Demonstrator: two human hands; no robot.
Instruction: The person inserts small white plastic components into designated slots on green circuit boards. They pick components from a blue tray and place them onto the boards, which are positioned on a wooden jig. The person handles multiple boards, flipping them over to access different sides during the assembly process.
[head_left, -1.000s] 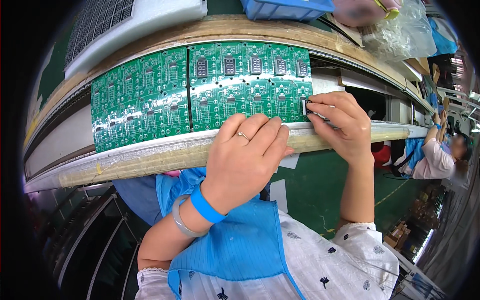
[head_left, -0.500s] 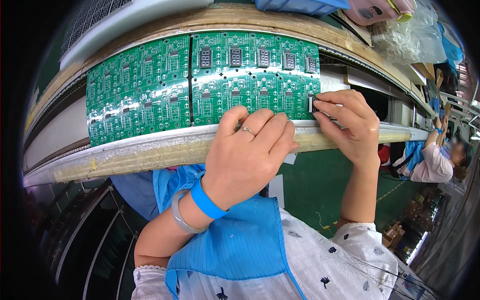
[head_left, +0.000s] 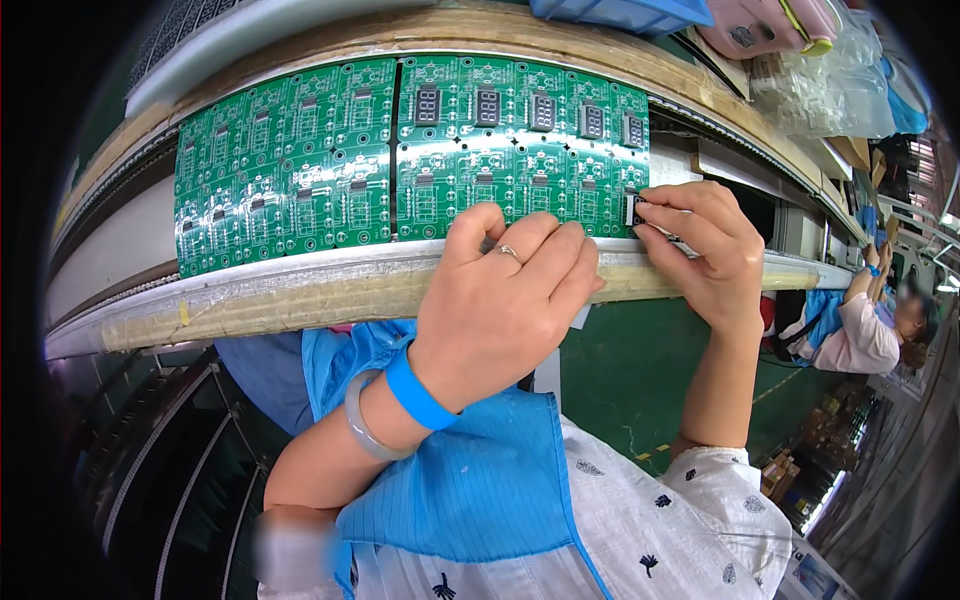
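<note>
My right hand (head_left: 712, 250) pinches a small digit display (head_left: 632, 210) between thumb and fingertips. That display is at the lower right corner of the right green circuit board panel (head_left: 452, 190); whether its pins sit in the board is hidden. Along this panel's upper row stand several dark digit displays (head_left: 487, 106). My left hand (head_left: 505, 300), with a ring, is curled closed over the panel's near edge. Its fingertips point down out of sight, so anything within them is hidden. Beside the right panel lies the left circuit board panel (head_left: 285, 160), with no displays on it.
Both panels lie between a far wooden rail (head_left: 480, 30) and a near rail (head_left: 300, 300). Beyond are a blue bin (head_left: 620, 10), a pink bag (head_left: 765, 25) and clear plastic bags (head_left: 830, 90). White foam (head_left: 220, 50) stands far left. Another person (head_left: 865, 325) works at right.
The panels, rails and both hands appear slightly further right and up, as the whole view has shifted. My right hand keeps its pinch on the display; my left hand stays curled.
</note>
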